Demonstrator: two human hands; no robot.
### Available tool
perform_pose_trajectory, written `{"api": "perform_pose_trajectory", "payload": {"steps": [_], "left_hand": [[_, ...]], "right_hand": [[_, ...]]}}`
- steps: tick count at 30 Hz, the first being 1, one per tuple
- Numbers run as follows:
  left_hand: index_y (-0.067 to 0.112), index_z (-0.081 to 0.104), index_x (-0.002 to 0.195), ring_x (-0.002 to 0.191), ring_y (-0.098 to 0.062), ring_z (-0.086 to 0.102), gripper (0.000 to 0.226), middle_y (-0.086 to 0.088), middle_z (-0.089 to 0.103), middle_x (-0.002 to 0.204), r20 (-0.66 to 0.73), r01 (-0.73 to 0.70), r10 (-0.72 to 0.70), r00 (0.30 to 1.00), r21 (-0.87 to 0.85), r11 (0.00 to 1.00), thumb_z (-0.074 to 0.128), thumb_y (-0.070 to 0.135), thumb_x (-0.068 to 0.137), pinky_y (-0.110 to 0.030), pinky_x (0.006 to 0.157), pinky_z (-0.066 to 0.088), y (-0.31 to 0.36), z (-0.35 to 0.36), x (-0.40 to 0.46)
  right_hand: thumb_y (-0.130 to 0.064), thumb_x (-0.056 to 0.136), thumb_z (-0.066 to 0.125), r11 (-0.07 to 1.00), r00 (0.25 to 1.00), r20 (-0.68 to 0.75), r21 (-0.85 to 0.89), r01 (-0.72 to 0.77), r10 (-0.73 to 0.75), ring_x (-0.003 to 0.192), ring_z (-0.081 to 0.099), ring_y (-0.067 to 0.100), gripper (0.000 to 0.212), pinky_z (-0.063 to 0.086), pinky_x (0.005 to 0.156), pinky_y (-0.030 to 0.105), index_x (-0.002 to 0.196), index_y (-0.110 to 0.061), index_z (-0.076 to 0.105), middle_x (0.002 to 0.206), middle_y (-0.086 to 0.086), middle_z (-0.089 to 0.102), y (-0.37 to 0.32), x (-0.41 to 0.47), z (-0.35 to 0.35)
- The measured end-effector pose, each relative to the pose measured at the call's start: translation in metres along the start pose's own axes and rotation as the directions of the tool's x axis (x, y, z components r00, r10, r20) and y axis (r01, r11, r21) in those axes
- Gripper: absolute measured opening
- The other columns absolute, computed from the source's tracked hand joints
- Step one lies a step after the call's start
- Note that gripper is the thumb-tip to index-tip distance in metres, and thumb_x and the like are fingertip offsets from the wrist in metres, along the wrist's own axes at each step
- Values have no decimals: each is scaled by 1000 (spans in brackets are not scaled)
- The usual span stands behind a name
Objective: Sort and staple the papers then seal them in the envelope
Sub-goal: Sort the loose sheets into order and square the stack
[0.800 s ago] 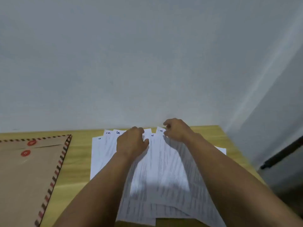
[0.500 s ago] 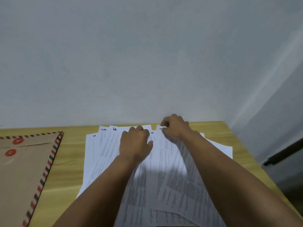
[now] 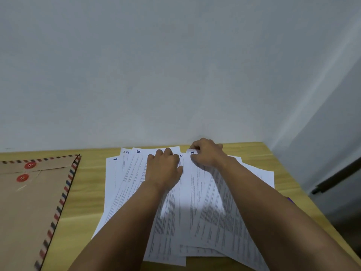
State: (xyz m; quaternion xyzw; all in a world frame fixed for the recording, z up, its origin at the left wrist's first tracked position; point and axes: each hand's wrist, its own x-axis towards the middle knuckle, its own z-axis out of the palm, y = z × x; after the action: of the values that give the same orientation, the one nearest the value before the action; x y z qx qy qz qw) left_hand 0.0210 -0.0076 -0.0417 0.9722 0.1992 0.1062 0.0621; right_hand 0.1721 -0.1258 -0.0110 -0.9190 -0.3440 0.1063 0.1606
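Note:
Several printed white papers lie fanned out and overlapping on the wooden table, with handwritten numbers at their far corners. My left hand rests palm down on the middle sheets, fingers curled at the far edge. My right hand pinches the far corner of the sheet marked 1. A brown envelope with a striped red and blue border and two red string-tie discs lies flat to the left, apart from the papers. No stapler is in view.
A pale wall stands right behind the table's far edge. The table's right edge runs diagonally toward me. A small purple thing peeks out by my right forearm. A dark bar shows beyond the table at right.
The view has shifted slightly. Both hands stay at the papers' far edge; the right hand's fingers have closed on the corner of the sheet marked 1.

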Motion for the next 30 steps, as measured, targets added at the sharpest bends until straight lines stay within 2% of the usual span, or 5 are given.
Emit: {"api": "perform_pose_trajectory", "payload": {"steps": [7, 14, 18, 26, 30], "left_hand": [[27, 70, 117, 113, -26, 54, 36, 4, 66, 121, -58, 76, -87, 995, -174, 982, 49, 46, 95, -43, 92, 42, 3, -10, -4], [25, 70, 123, 101, -10, 66, 38, 9, 73, 106, -6, 122, -194, 981, -758, 641, 66, 48, 92, -35, 90, 54, 15, -75, -3], [14, 70, 81, 78, -24, 66, 22, -3, 71, 77, -104, 29, -172, 980, -773, 633, 61, 28, 96, -42, 73, 54, 24, -127, -7], [14, 70, 80, 65, -12, 57, 25, -4, 70, 78, -258, -108, -160, 953, -783, 613, 54, 23, 99, -31, 63, 46, 33, -227, -46], [23, 73, 84, 72, -13, 64, 21, 8, 71, 78, -350, -165, -159, 923, -734, 659, 56, 20, 98, -32, 68, 50, 28, -274, -70]], "right_hand": [[-30, 90, 63, 981, 988, -152, 191, 33, -3, 95, 65, 7, 14, 32, 90, 39, 80, -31, 74, 84, -17, 72, -3, -7, -16], [-54, 77, 62, 907, 960, -243, 359, 221, -137, 103, 71, 2, 22, 48, 104, 56, 91, -46, 78, 95, -26, 77, -33, -30, -93], [-36, 88, 72, 867, 930, -313, 389, 312, -194, 100, 73, 4, 12, 55, 101, 54, 87, -44, 80, 94, -22, 78, -65, -55, -149], [-51, 85, 72, 830, 858, -430, 340, 442, -281, 101, 74, 6, 20, 56, 99, 53, 97, -38, 80, 97, -18, 79, -105, -119, -226], [-20, 93, 75, 786, 820, -505, 378, 490, -268, 98, 75, 11, 13, 59, 97, 44, 102, -25, 81, 98, -6, 80, -119, -154, -246]]}}
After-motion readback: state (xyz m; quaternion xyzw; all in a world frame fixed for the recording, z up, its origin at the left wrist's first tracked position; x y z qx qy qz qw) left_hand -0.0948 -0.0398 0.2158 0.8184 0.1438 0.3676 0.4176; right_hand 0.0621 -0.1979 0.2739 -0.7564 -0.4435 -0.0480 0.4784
